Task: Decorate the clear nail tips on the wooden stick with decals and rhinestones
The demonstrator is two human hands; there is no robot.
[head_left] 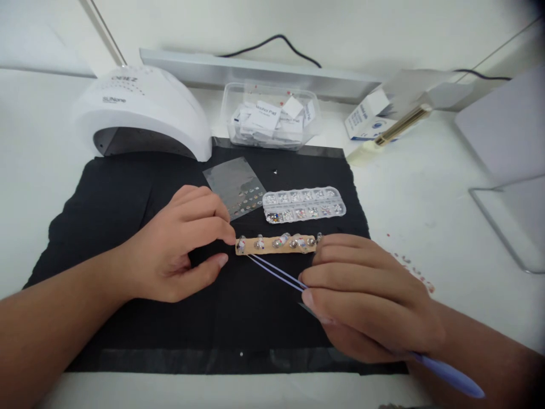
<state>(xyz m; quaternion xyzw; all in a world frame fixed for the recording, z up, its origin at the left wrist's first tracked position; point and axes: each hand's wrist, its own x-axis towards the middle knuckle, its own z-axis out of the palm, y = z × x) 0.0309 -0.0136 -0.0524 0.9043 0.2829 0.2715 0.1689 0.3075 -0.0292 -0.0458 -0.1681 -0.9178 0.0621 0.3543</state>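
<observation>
A wooden stick (pixel 276 245) carrying a row of small decorated nail tips lies on a black cloth (pixel 128 193). My left hand (pixel 179 250) pinches the stick's left end between thumb and fingertips. My right hand (pixel 366 295) is closed on lilac tweezers (pixel 276 274), whose tips reach the stick near its left end; the fingertips of that hand also touch the stick's right end. The tweezers' handle sticks out behind my right wrist.
A clear compartment box of rhinestones (pixel 303 204) and a clear sticker sheet (pixel 236 186) lie just beyond the stick. A white nail lamp (pixel 145 111) stands back left, a tub of pad sachets (pixel 270 116) behind, a small carton (pixel 366 119) back right.
</observation>
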